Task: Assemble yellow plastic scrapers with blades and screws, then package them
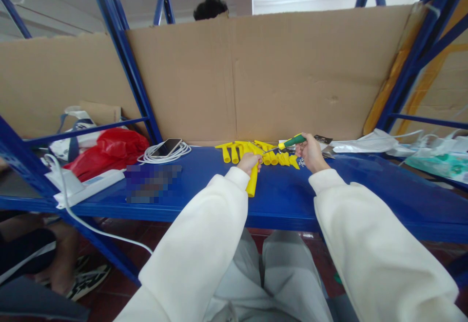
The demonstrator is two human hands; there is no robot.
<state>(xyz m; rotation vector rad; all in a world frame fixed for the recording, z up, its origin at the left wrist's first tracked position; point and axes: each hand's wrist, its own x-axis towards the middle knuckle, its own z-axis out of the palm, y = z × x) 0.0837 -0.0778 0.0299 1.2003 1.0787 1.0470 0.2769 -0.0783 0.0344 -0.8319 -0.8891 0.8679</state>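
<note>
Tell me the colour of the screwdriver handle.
The screwdriver handle is green and yellow; head view.

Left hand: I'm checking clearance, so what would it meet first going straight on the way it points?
Probably the row of yellow parts just beyond the left hand, though depth there is hard to judge.

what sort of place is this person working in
Probably a workshop or storeroom: a blue shelf serves as the workbench, a cardboard sheet stands behind it, and yellow pieces lie near a screwdriver.
</note>
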